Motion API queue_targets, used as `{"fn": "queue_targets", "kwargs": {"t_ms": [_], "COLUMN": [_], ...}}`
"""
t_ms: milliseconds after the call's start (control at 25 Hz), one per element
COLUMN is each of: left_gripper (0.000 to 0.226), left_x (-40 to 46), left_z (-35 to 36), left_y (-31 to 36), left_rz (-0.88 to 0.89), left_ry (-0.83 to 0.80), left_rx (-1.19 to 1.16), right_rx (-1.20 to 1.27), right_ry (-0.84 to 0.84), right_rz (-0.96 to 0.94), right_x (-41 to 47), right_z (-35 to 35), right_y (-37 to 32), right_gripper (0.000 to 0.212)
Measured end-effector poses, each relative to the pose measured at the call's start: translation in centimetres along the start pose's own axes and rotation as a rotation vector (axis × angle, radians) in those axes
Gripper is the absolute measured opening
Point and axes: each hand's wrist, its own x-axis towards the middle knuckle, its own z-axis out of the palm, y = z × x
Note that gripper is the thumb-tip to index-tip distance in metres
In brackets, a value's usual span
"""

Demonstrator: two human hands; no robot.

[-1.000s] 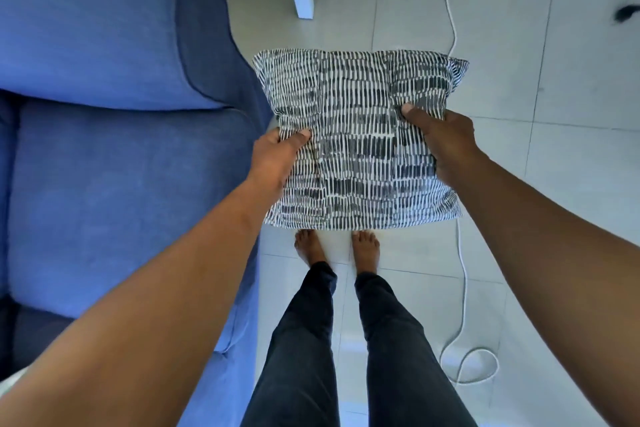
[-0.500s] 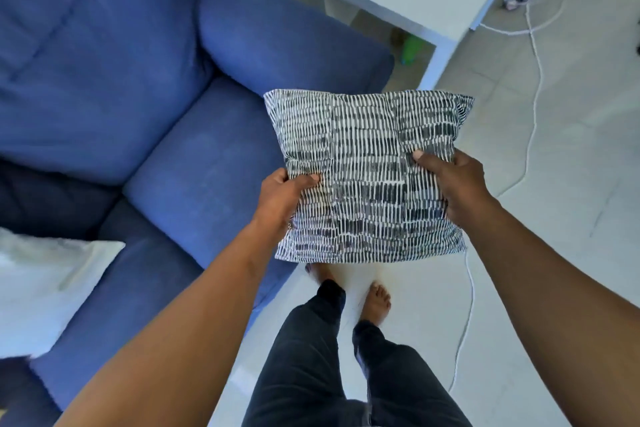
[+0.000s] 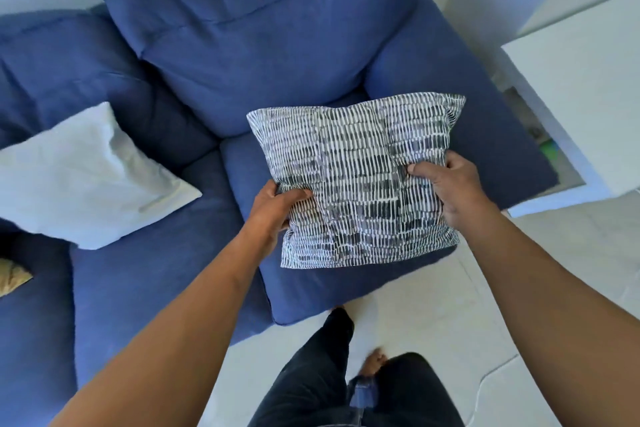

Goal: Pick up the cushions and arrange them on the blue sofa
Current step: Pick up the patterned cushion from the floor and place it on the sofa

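Standing on pale floor tiles [image 3: 433,315] at the sofa's front edge, the person shows dark trousers [image 3: 311,385] and one bare foot [image 3: 375,360] at the bottom of the view. Both bare forearms reach forward and up from there. The left hand [image 3: 273,204] is closed on the lower left edge of the patterned cushion [image 3: 360,177], thumb on the front face and fingers wrapped behind. The right hand [image 3: 450,191] is clamped on the cushion's right edge the same way, bunching the fabric under its thumb. Held between them, the cushion, black and white in short dashed stripes, hangs roughly upright in the air over the rightmost seat of the blue sofa [image 3: 166,274]; whether its lower edge touches the seat cannot be told. To the left, a white cushion [image 3: 86,177] lies tilted on the next seat, leaning against the back cushions. At the far left edge a corner of a tan cushion [image 3: 12,276] peeks in. Beyond the held cushion rises the sofa's plump back cushion [image 3: 259,28] and, to the right, its armrest. A white table [image 3: 581,87] stands just beside that armrest.
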Motion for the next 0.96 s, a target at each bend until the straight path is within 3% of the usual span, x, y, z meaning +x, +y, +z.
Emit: {"fn": "queue_targets", "kwargs": {"t_ms": [160, 360, 560, 680, 800, 960], "left_gripper": [0.040, 0.042, 0.041, 0.039, 0.048, 0.066], "left_x": [3.0, 7.6, 12.1, 15.8, 19.0, 21.6], "left_z": [-4.4, -7.1, -8.4, -9.0, -8.7, -9.2], "left_y": [2.5, 4.0, 6.9, 8.3, 8.0, 8.0], "left_rz": [0.016, 0.000, 0.066, 0.123, -0.008, -0.131], "left_ry": [0.039, 0.138, 0.280, 0.356, 0.346, 0.335], "left_rx": [-0.010, -0.068, -0.159, -0.185, -0.066, -0.017], "right_rx": [0.013, -0.092, -0.102, -0.142, -0.300, -0.361], "right_ry": [-0.121, -0.147, -0.189, -0.206, -0.271, -0.254], "right_rz": [-0.038, -0.002, -0.064, -0.112, -0.040, 0.009], "right_x": [3.2, 8.0, 12.2, 15.9, 20.9, 24.0], "right_z": [5.8, 10.7, 15.0, 16.8, 18.0, 18.6], "right_y": [-3.3, -5.0, -7.5, -8.4, -7.5, -8.3], "right_gripper": [0.053, 0.037, 0.060, 0.061, 0.079, 0.074]}}
